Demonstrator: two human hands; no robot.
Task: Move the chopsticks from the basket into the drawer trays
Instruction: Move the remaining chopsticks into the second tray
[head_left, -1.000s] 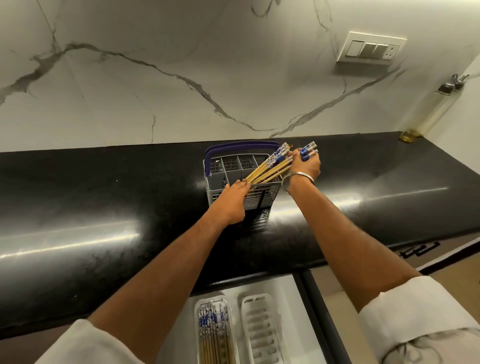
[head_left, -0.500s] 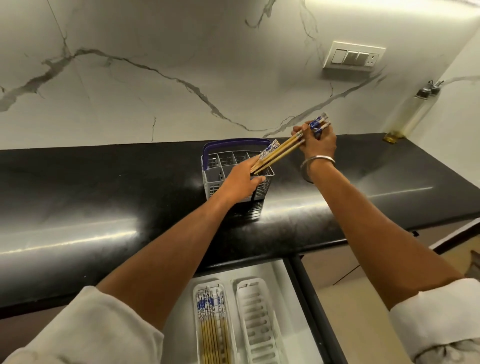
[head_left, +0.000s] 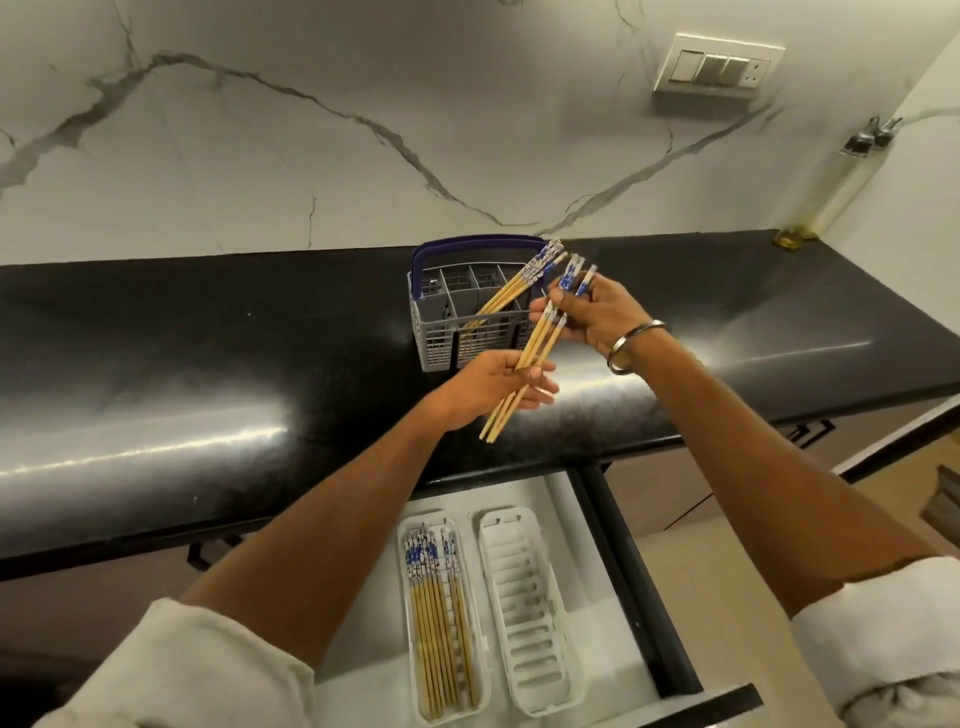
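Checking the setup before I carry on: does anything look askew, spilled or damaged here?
Nothing stands out. The basket stands upright on the counter, its remaining chopsticks merely leaning, and the left tray holds neat rows.

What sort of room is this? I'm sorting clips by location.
Most likely a home kitchen: a black stone counter against a marble wall, a cutlery basket holding chopsticks, and an open drawer with trays.

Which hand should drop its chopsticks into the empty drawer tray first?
Probably the left hand: it grips a bundle of chopsticks by the shafts, nearer the open drawer. The empty tray lies below it. The right hand pinches its chopsticks by the patterned ends beside the basket.
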